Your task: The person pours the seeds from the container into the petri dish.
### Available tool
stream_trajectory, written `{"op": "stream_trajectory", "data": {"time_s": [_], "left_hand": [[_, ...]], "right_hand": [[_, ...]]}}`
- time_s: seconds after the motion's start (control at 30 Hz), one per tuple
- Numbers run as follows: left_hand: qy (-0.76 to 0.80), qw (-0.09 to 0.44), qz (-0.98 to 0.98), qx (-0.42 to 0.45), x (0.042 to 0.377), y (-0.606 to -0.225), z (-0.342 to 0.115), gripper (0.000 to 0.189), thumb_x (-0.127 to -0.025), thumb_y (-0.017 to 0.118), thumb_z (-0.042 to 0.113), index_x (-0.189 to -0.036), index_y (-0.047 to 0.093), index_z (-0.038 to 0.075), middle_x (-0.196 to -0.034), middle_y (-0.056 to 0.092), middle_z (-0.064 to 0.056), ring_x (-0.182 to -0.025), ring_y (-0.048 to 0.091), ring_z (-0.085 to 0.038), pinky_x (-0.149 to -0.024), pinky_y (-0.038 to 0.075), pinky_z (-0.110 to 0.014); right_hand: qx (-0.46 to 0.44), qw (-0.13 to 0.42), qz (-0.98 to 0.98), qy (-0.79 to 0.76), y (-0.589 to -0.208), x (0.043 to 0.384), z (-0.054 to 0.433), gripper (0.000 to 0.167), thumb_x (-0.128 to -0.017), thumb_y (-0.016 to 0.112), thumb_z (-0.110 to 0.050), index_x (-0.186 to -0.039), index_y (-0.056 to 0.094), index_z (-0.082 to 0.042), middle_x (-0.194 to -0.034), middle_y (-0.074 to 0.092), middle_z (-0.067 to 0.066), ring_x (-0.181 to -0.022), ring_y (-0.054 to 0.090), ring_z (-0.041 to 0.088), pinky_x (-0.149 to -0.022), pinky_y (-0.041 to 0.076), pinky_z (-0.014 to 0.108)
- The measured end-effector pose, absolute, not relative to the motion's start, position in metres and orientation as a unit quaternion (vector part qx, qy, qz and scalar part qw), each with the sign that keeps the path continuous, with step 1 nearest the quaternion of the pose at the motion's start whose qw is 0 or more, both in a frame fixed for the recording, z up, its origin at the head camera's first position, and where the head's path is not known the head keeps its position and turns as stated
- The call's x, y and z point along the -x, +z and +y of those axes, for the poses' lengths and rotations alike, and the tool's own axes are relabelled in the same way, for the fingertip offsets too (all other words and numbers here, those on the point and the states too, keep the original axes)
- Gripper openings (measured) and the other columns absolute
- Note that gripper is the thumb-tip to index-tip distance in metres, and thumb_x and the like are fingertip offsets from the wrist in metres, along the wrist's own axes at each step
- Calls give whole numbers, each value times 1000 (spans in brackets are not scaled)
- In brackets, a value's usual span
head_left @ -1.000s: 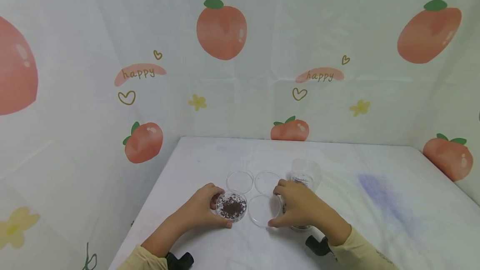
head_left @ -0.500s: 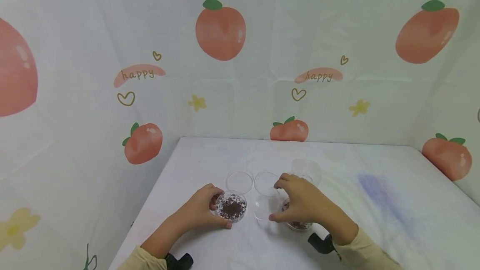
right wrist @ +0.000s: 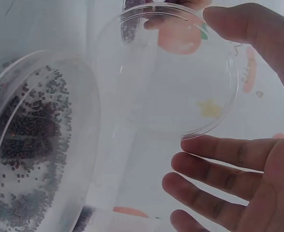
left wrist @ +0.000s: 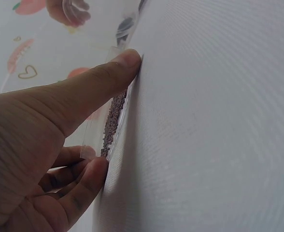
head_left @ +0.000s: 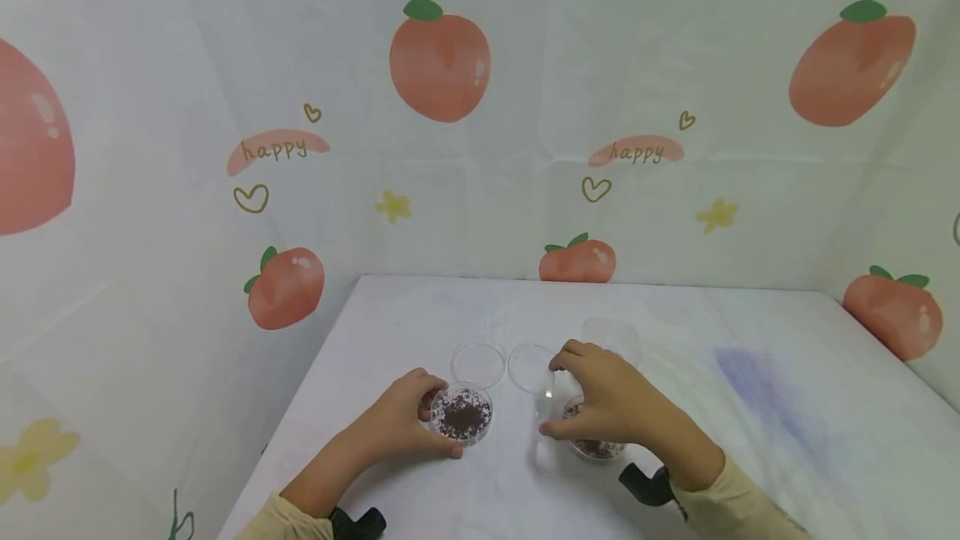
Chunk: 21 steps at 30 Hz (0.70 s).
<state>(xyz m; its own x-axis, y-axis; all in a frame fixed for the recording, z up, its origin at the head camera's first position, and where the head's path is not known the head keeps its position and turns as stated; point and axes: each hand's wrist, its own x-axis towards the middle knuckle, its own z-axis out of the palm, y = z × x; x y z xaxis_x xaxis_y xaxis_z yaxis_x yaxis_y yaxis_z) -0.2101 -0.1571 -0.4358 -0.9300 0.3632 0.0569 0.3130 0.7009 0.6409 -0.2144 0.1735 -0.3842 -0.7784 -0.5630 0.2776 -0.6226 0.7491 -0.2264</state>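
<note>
In the head view my left hand [head_left: 408,419] holds a clear petri dish [head_left: 462,413] of small dark seeds on the table, thumb at its near side and fingers at its far side. The left wrist view shows that dish edge-on [left wrist: 115,111], its seeds in a thin layer. My right hand [head_left: 611,398] pinches a clear round petri dish lid [right wrist: 171,82] by its rim between thumb and index finger, the other fingers spread apart. The lid is tilted nearly on edge. Partly hidden below my right hand is another dish of seeds [head_left: 597,450].
Two clear round lids lie flat behind the dishes, a left lid [head_left: 478,365] and a right lid [head_left: 531,367]. A transparent container [head_left: 613,333] stands behind my right hand. White cloth covers the table [head_left: 675,323], with a purple stain [head_left: 765,394] at right.
My right hand has moved slightly right and away from me, tipping the lid from nearly flat to almost on edge. The left hand and its dish have stayed in place.
</note>
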Motion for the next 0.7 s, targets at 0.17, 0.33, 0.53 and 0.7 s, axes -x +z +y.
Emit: {"op": "stream_trajectory", "data": {"time_s": [0.17, 0.33, 0.53, 0.7], "left_hand": [[340, 34, 922, -183, 209, -436, -157, 94, -61, 104, 47, -132, 67, -2, -102, 59, 2, -89, 55, -10, -78, 52, -24], [338, 38, 922, -185, 212, -441, -159, 96, -61, 103, 50, -134, 66, -1, -102, 59, 3, -89, 55, -9, -79, 52, -23], [337, 39, 922, -184, 214, -442, -159, 96, -61, 103, 52, -133, 66, 0, -103, 59, 3, -89, 56, -10, -79, 53, -24], [343, 40, 920, -188, 214, -441, -160, 94, -62, 103, 50, -133, 66, 0, -103, 58, 2, -89, 57, -10, -80, 54, -24]], "right_hand": [[-327, 106, -927, 149, -384, 214, 174, 63, -69, 92, -54, -112, 74, -13, -106, 65, -11, -92, 62, 9, -85, 56, 35], [-328, 102, -928, 145, -386, 214, 173, 63, -69, 92, -55, -112, 73, -14, -106, 64, -12, -93, 62, 9, -84, 56, 36], [-322, 96, -931, 141, -390, 216, 174, 65, -71, 90, -58, -117, 72, -15, -110, 68, -8, -94, 64, 11, -81, 55, 38], [-322, 94, -931, 140, -391, 216, 172, 68, -70, 89, -58, -119, 71, -15, -110, 69, -6, -96, 65, 12, -81, 54, 38]]}}
